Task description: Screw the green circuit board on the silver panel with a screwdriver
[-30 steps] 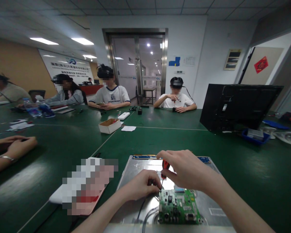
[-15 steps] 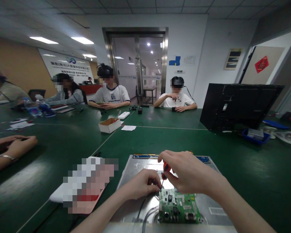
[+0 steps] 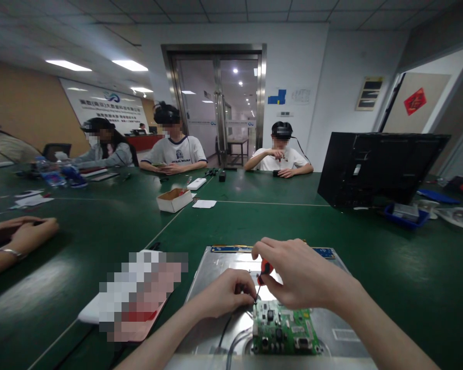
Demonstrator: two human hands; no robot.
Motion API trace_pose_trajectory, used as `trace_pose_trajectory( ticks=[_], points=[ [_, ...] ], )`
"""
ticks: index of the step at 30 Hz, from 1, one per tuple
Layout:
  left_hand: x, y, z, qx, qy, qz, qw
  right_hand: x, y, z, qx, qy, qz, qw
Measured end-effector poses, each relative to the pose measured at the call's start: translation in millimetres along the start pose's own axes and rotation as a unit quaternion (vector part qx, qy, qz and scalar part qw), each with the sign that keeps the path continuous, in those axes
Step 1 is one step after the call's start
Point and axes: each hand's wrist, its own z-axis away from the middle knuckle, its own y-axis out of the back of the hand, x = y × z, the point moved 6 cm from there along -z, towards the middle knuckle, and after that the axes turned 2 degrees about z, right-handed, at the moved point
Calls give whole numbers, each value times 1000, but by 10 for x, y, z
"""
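My right hand [image 3: 297, 270] is closed round the red-and-black handle of a screwdriver [image 3: 265, 268]. Its thin shaft slants down to the upper left corner of a green circuit board [image 3: 285, 329]. At that same corner my left hand [image 3: 229, 293] has its fingertips pinched together by the screwdriver tip; whatever they hold is hidden. The board lies on a silver metal panel [image 3: 200, 282] with a blue strip [image 3: 231, 249] along its far edge. Grey cables [image 3: 231, 347] run over the panel left of the board.
Left of the panel lie blurred-out white and pink items [image 3: 139, 326]. A small open box [image 3: 173, 200] stands further back, and a black monitor [image 3: 378, 169] stands at the right beside a blue tray [image 3: 405, 218]. Another person's hands [image 3: 27, 236] rest at the left. Several people sit across the green table.
Both hands keep nearly the same place. The right hand and the screwdriver handle have turned or shifted very slightly; the board and panel stay still.
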Motion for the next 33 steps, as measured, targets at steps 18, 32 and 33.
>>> trace_pose_trajectory(
  ticks=[18,32,33],
  points=[
    [14,7,6,6,22,-25,999,47,15,-3,-21,-20,-9,1000],
    [-20,-13,3,-7,12,0,1000,61,18,-43,-41,-51,8,998],
    [-25,-16,3,-9,14,0,1000,58,18,-39,-40,-47,6,998]
  ],
)
